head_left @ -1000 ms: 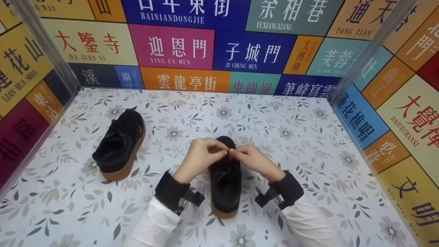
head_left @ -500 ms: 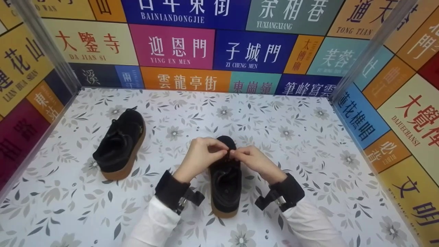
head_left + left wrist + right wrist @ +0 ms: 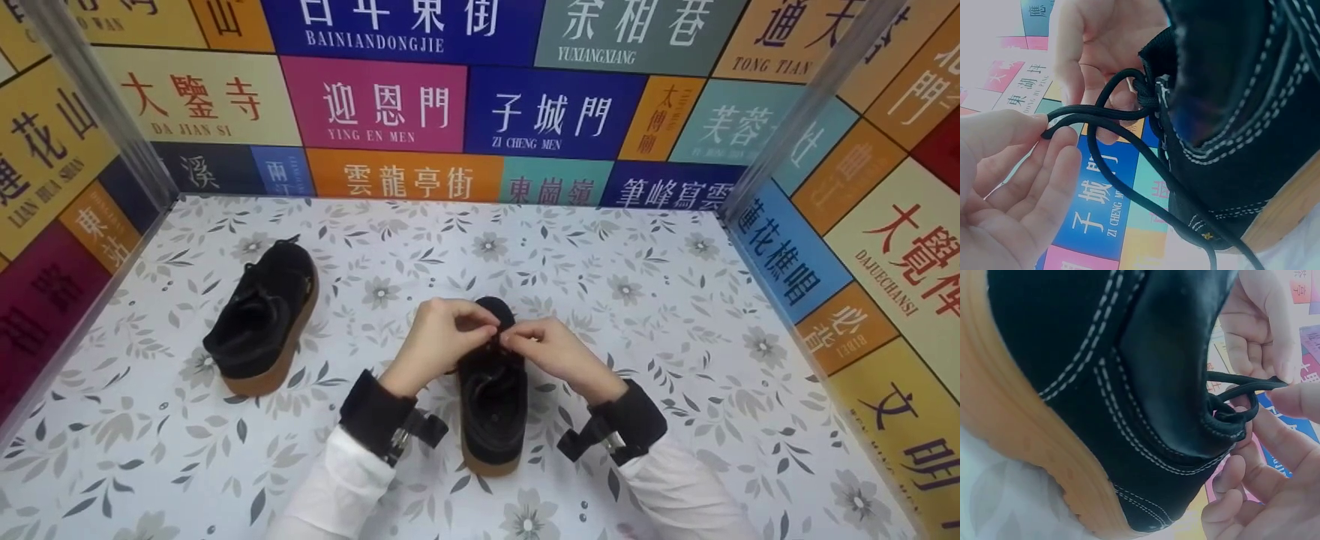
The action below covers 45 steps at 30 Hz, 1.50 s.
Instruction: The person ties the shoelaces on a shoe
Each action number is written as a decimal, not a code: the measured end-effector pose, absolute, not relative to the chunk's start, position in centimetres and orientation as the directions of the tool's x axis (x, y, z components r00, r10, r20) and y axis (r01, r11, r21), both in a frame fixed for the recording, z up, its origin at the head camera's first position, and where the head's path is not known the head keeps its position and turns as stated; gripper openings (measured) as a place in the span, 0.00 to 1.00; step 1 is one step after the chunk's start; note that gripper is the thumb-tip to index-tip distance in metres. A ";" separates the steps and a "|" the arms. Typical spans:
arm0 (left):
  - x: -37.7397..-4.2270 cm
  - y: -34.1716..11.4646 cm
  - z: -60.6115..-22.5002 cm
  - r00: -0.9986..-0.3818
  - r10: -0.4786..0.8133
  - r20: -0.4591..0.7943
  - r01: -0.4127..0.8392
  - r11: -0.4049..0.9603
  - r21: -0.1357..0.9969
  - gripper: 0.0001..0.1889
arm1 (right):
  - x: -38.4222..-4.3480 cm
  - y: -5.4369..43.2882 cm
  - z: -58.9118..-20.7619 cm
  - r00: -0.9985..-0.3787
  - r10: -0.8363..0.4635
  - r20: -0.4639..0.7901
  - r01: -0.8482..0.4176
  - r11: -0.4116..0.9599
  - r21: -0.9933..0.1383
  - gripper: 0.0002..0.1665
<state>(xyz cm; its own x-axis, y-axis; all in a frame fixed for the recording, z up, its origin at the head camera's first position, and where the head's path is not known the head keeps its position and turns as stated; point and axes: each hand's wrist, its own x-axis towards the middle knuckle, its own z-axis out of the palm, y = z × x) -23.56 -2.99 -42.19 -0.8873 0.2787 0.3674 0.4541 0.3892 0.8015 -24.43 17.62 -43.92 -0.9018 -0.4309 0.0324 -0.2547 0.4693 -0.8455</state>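
A black shoe (image 3: 495, 442) with a tan sole stands in front of me, its toe pointing away. My left hand (image 3: 431, 345) is over its lacing and pinches a loop of the black shoelace (image 3: 1145, 98) between thumb and fingertips, held off the shoe. Opposite it, my right hand (image 3: 559, 352) has its fingers curled at the lace beside the knot. In the right wrist view a fingertip sits behind the shoelace (image 3: 1249, 387), and the thumb lies near the left fingertips. Two lace strands hang down across the shoe's side in the left wrist view.
A second black shoe (image 3: 289, 274) with a tan sole and laces stands to the left, toe away. The tabletop (image 3: 637, 465) has a grey floral pattern. Colourful panels with printed characters (image 3: 382, 105) wall it at the back and both sides.
My right fingertips have shifted slightly down and bent more at the lace. The left hand keeps its pinch in nearly the same place. Both shoes stay put.
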 end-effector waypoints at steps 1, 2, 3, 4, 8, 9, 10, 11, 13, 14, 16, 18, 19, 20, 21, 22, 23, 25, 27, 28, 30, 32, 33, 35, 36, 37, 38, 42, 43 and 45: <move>-23.6 -3.0 -42.2 -0.887 0.280 0.367 0.455 0.393 0.799 0.02 | -24.4 17.6 -43.8 -0.899 -0.437 0.040 -0.266 0.469 -0.842 0.13; -23.6 -3.0 -42.2 -0.887 0.281 0.365 0.454 0.396 0.798 0.02 | -24.3 17.6 -43.8 -0.895 -0.445 0.044 -0.272 0.464 -0.843 0.12; -23.6 -3.0 -42.2 -0.888 0.282 0.364 0.453 0.399 0.797 0.02 | -24.3 17.6 -43.7 -0.893 -0.449 0.042 -0.270 0.458 -0.847 0.12; -23.7 -3.0 -42.2 -0.889 0.282 0.362 0.452 0.401 0.797 0.02 | -24.3 17.6 -43.7 -0.891 -0.452 0.043 -0.272 0.455 -0.848 0.12; -23.7 -2.8 -42.1 -0.892 0.286 0.350 0.443 0.398 0.803 0.02 | -24.3 17.4 -43.7 -0.888 -0.454 0.076 -0.310 0.467 -0.828 0.10; -23.7 -2.8 -42.0 -0.891 0.287 0.352 0.445 0.397 0.803 0.02 | -24.3 17.4 -43.7 -0.889 -0.449 0.089 -0.322 0.474 -0.820 0.10; -23.6 -2.7 -42.0 -0.890 0.288 0.353 0.446 0.395 0.803 0.02 | -24.4 17.3 -43.8 -0.889 -0.446 0.109 -0.340 0.482 -0.808 0.10; -23.6 -2.7 -42.0 -0.890 0.288 0.355 0.448 0.394 0.803 0.02 | -24.4 17.2 -43.7 -0.888 -0.443 0.127 -0.356 0.485 -0.799 0.09; -23.6 -2.6 -41.9 -0.887 0.288 0.362 0.454 0.394 0.799 0.02 | -24.4 17.1 -43.7 -0.887 -0.435 0.157 -0.379 0.488 -0.786 0.09; -23.6 -2.6 -41.9 -0.885 0.287 0.366 0.458 0.395 0.797 0.02 | -24.4 17.0 -43.7 -0.885 -0.433 0.173 -0.391 0.487 -0.781 0.09; -23.5 -2.6 -41.9 -0.883 0.286 0.372 0.463 0.395 0.794 0.02 | -24.3 16.9 -43.7 -0.880 -0.430 0.204 -0.415 0.486 -0.769 0.08; -23.5 -2.6 -41.9 -0.881 0.288 0.376 0.466 0.394 0.792 0.02 | -24.4 16.9 -43.8 -0.876 -0.428 0.221 -0.430 0.486 -0.761 0.07; -23.5 -2.6 -41.9 -0.881 0.288 0.375 0.466 0.392 0.793 0.02 | -24.3 16.8 -43.8 -0.875 -0.428 0.225 -0.433 0.485 -0.760 0.07; -23.5 -2.6 -42.0 -0.881 0.289 0.375 0.466 0.392 0.793 0.02 | -24.3 16.8 -43.8 -0.875 -0.428 0.226 -0.433 0.484 -0.761 0.07; -23.5 -2.7 -42.0 -0.881 0.290 0.373 0.465 0.392 0.794 0.02 | -24.3 16.8 -43.8 -0.876 -0.427 0.225 -0.432 0.484 -0.761 0.06; -23.5 -2.7 -42.1 -0.882 0.290 0.372 0.464 0.391 0.795 0.03 | -24.3 16.7 -43.8 -0.877 -0.426 0.222 -0.428 0.483 -0.764 0.06; -23.5 -2.8 -42.2 -0.882 0.289 0.373 0.464 0.392 0.794 0.03 | -24.3 16.7 -43.9 -0.879 -0.423 0.220 -0.424 0.482 -0.767 0.06; -23.6 -2.9 -42.2 -0.885 0.283 0.370 0.459 0.393 0.797 0.03 | -24.3 16.6 -43.8 -0.882 -0.418 0.216 -0.418 0.484 -0.769 0.07; -23.7 -3.1 -42.3 -0.888 0.278 0.366 0.453 0.396 0.799 0.03 | -24.3 16.6 -43.9 -0.886 -0.412 0.214 -0.412 0.485 -0.771 0.08; -23.7 -3.3 -42.3 -0.889 0.274 0.367 0.452 0.397 0.799 0.03 | -24.4 16.6 -43.9 -0.888 -0.408 0.211 -0.407 0.486 -0.774 0.08; -23.7 -3.6 -42.3 -0.894 0.266 0.360 0.443 0.411 0.797 0.03 | -24.3 16.7 -43.9 -0.897 -0.396 0.198 -0.387 0.483 -0.785 0.09; -23.8 -4.0 -42.6 -0.897 0.260 0.358 0.439 0.429 0.789 0.03 | -24.3 16.7 -44.0 -0.906 -0.383 0.179 -0.359 0.475 -0.803 0.09; -23.8 -4.2 -42.8 -0.898 0.258 0.357 0.438 0.443 0.783 0.03 | -24.3 16.7 -44.0 -0.911 -0.376 0.170 -0.345 0.469 -0.813 0.08; -24.0 -4.8 -43.3 -0.897 0.256 0.361 0.442 0.474 0.762 0.02 | -24.3 16.7 -44.1 -0.919 -0.364 0.154 -0.320 0.459 -0.829 0.08; -24.1 -5.1 -43.7 -0.896 0.257 0.361 0.443 0.490 0.751 0.02 | -24.3 16.7 -44.1 -0.921 -0.360 0.150 -0.314 0.455 -0.833 0.08; -24.2 -5.3 -44.0 -0.892 0.262 0.368 0.451 0.502 0.737 0.02 | -24.4 16.7 -44.2 -0.923 -0.356 0.145 -0.306 0.452 -0.838 0.08; -24.3 -5.6 -44.4 -0.890 0.267 0.370 0.456 0.513 0.727 0.02 | -24.4 16.7 -44.2 -0.925 -0.353 0.142 -0.301 0.449 -0.841 0.08; -24.7 -6.7 -45.9 -0.879 0.309 0.363 0.477 0.550 0.686 0.02 | -24.4 16.7 -44.4 -0.931 -0.342 0.128 -0.280 0.445 -0.851 0.09; -24.8 -7.0 -46.2 -0.876 0.320 0.362 0.483 0.555 0.677 0.02 | -24.4 16.7 -44.5 -0.933 -0.337 0.125 -0.275 0.446 -0.852 0.09; -24.9 -7.3 -46.8 -0.877 0.338 0.342 0.480 0.566 0.670 0.03 | -24.4 16.7 -44.5 -0.936 -0.329 0.121 -0.268 0.448 -0.853 0.09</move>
